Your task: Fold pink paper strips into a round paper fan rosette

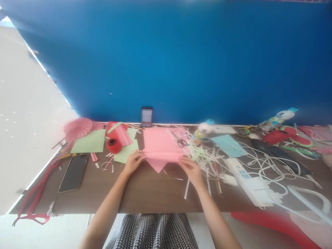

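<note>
A sheet of pink paper (164, 140) lies in front of me, its near edge folded into narrow pleats. My left hand (135, 160) pinches the left end of the pleated edge, and my right hand (191, 166) grips the right end between thumb and fingers. Under the fold, a pointed corner of pink paper (158, 165) sticks out toward me. Scissors (181, 142) rest on the right part of the sheet. Just right of my right hand is a heap of thin paper strips (202, 157).
To the left lie a phone (73, 173), green paper (89, 142), a pleated pink fan (77, 129) and a red ribbon roll (114, 146). A small phone (147, 116) leans on the blue wall. Rightward are a glue bottle (203, 130), blue paper (229, 145), a power strip (243, 181) and tangled cables.
</note>
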`<action>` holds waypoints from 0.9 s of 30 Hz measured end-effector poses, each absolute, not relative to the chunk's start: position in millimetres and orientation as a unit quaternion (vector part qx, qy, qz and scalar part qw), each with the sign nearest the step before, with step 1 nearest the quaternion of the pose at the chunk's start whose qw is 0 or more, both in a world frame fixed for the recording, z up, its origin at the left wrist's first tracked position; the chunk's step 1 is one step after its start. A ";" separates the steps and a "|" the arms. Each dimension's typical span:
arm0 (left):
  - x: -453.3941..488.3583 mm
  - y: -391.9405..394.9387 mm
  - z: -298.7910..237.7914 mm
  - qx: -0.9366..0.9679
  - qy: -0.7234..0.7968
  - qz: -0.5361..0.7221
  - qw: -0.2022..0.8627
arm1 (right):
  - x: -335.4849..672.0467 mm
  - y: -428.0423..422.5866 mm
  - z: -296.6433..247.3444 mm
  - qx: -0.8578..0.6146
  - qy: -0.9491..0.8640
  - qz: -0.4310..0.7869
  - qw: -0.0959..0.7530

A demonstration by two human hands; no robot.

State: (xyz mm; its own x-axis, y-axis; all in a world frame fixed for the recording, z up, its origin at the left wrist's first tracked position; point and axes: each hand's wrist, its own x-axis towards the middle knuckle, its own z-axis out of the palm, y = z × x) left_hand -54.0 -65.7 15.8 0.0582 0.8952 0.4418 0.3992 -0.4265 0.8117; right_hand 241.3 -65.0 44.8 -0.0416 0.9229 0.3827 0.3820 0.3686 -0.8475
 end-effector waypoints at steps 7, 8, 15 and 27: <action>-49.1 -68.2 24.0 0.642 0.480 0.495 0.334 | 248.0 -66.9 45.2 -0.484 -0.672 0.288 0.480; -49.0 -68.6 24.4 0.638 0.483 0.495 0.338 | 247.8 -67.7 45.0 -0.479 -0.675 0.286 0.484; -48.0 -69.5 24.2 0.652 0.463 0.479 0.362 | 247.4 -74.0 44.0 -0.490 -0.699 0.226 0.470; -45.6 -68.5 18.9 0.645 0.439 0.501 0.375 | 249.4 -73.5 38.6 -0.475 -0.720 0.160 0.481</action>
State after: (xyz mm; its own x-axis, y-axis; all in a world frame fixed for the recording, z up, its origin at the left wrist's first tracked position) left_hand -45.6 -68.5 18.9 0.1130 0.9415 0.3174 0.1898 -0.3340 0.9233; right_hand 249.4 -73.5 38.6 -0.0872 0.8373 0.5398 0.5290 0.4981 -0.6871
